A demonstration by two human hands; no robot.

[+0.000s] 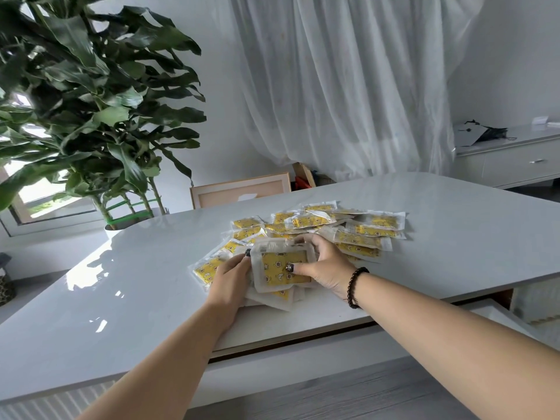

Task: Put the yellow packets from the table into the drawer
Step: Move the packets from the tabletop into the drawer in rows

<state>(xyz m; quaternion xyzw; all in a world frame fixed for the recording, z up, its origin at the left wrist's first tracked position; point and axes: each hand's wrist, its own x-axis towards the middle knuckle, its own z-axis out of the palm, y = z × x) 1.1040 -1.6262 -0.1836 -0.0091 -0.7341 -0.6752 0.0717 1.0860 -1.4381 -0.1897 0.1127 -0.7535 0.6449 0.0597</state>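
**Both hands on a stack of packets**

The left hand (231,275) and right hand (324,265) hold a small stack (280,274) of yellow packets between them, fingers curled round its sides, the right thumb pressing on the top packet. The stack sits at the near edge of the white table (151,292). More packets (357,230) lie scattered just behind the hands. Below the table's near edge a drawer (497,316) stands open to the right. A plant (91,101) stands at the far left.
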